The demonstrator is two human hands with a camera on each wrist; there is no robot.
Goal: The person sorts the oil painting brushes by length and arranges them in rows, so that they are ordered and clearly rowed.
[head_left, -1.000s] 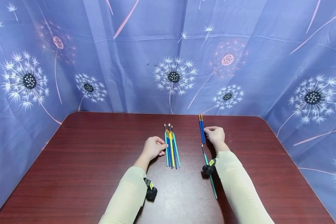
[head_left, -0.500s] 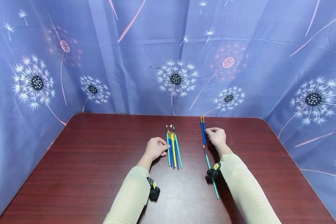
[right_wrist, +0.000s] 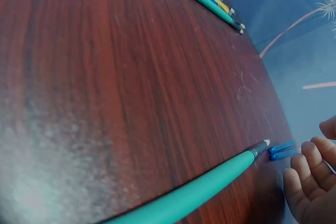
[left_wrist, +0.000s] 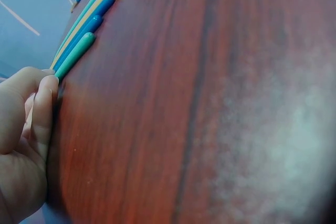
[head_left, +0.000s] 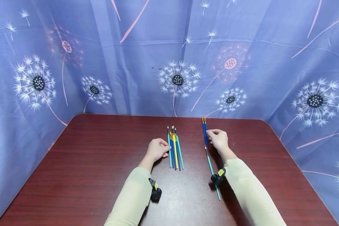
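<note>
My left hand (head_left: 157, 149) is at the left side of a bundle of paintbrushes (head_left: 175, 153), its thumb and forefinger pinching the outer teal paintbrush (left_wrist: 79, 53). Several blue and teal paintbrushes and a yellow paintbrush (head_left: 174, 147) lie together there, bristles toward the back. To the right, two blue paintbrushes (head_left: 204, 133) lie side by side at the table's back edge. My right hand (head_left: 218, 138) has its thumb and forefinger at the right one of these, pinching its side; the fingertip contact is small in view. A single teal paintbrush (head_left: 210, 162) lies just nearer, partly hidden by the wrist camera.
The dark red wooden table (head_left: 101, 157) has rounded back corners. A blue curtain (head_left: 135, 62) with dandelion prints hangs directly behind and along both sides. Black cameras are strapped to both wrists, and the right one (head_left: 218, 177) sits over the single teal paintbrush.
The head view has shifted slightly. The right wrist has swung a little to the right, while both hands keep their places beside the paintbrushes.
</note>
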